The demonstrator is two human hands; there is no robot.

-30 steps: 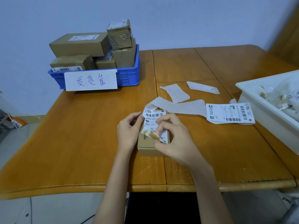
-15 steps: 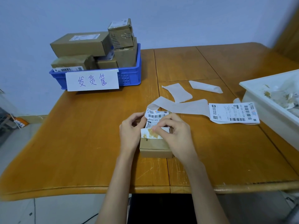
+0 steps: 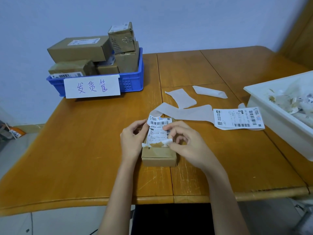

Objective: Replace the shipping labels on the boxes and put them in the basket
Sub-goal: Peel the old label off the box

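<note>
Wooden table [image 3: 84, 150]: our left hand [image 3: 133, 141] grips the small box [image 3: 159, 157]; right hand [image 3: 186, 146] pinches its half-peeled label [image 3: 158, 133], fingers curled.

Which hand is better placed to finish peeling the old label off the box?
Right. The right hand already pinches the old label's torn lower edge, while the left hand steadies the box at its left side.

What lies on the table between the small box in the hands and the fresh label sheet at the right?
In the head view, a strip of blank backing paper bridges the box and label sheet.
</note>
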